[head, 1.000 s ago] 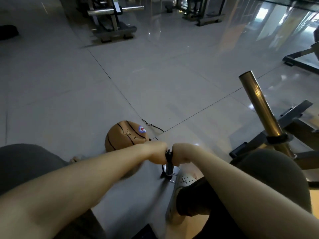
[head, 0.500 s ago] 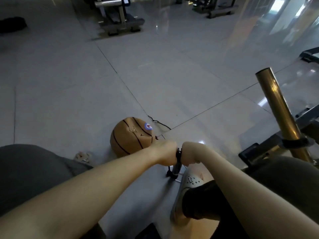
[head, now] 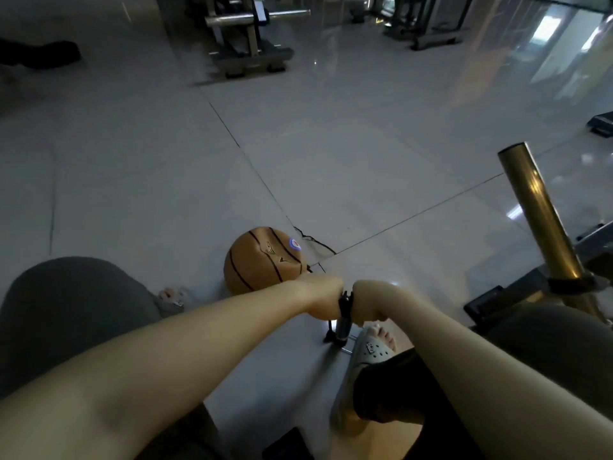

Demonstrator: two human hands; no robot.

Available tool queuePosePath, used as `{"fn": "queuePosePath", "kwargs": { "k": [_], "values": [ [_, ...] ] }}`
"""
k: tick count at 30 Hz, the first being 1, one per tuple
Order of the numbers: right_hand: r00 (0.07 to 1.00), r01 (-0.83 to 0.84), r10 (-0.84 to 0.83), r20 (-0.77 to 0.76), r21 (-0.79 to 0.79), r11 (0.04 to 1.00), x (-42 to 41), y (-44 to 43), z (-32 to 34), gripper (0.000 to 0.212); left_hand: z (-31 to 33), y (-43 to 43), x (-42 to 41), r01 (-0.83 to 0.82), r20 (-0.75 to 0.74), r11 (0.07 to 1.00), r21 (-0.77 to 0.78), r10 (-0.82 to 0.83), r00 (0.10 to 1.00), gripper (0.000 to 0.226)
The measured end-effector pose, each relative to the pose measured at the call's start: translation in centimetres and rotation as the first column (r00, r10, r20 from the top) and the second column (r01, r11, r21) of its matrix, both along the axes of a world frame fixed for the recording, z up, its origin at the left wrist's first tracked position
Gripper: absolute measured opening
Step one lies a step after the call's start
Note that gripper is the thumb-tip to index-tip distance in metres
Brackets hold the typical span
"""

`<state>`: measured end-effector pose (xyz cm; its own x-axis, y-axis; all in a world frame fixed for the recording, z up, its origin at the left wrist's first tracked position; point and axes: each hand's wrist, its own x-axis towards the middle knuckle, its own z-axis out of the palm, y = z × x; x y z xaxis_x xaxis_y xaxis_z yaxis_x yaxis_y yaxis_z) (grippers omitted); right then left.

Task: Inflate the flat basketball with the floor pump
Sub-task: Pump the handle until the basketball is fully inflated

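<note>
left hand [head: 323, 297]: fingers curled tight round the left half of the floor pump's [head: 343, 330] handle [head: 345, 298], back of the hand up; the fingertips are tucked under and hidden.
right hand [head: 366, 303]: fingers wrapped round the right half of the handle, knuckles facing down and out, fist just beside the other with only a sliver of black handle between them.
floor pump: slim dark barrel standing upright under the two fists, its base on the floor; the handle sits low, close to the barrel top.
basketball [head: 262, 260]: on the floor just beyond the pump and to its left, right behind the left fist; tan with black seams, its top caved in and creased, a small round logo on the side nearest the pump. whether the hose reaches it i cannot tell.
sandal [head: 371, 350]: pale, on the right foot, toes beside the pump base on its right.
knees: dark trousers, one each side of the pump.
gold bar [head: 537, 210]: leaning, well to the pump's right.
weight machine [head: 245, 38]: far beyond the pump.
</note>
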<state>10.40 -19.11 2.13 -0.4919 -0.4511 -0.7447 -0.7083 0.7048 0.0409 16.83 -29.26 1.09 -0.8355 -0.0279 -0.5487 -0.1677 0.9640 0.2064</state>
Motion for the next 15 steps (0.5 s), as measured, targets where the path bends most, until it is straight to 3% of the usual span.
{"fn": "queuePosePath", "kwargs": {
  "k": [7, 12, 15],
  "values": [
    [0.986, 0.159, -0.146, 0.078, -0.21, 0.965, -3.5, -0.7, 10.2, 0.006, 9.7, -2.3, -3.5, -0.024, -0.096, 0.993, 0.118, 0.036, 0.995, 0.023],
    [0.999, 0.022, -0.021, -0.045, 0.009, 1.0, -2.2, -0.8, 1.9, 0.024, 1.2, -0.8, -2.6, -0.028, -0.046, 0.999, 0.028, 0.029, 0.999, 0.023],
    [0.995, 0.03, -0.028, -0.093, 0.022, 0.999, -2.5, -0.9, -3.2, 0.02, -2.5, -0.2, -2.5, -0.041, -0.074, 0.999, -0.019, 0.04, 0.996, 0.019]
  ]
}}
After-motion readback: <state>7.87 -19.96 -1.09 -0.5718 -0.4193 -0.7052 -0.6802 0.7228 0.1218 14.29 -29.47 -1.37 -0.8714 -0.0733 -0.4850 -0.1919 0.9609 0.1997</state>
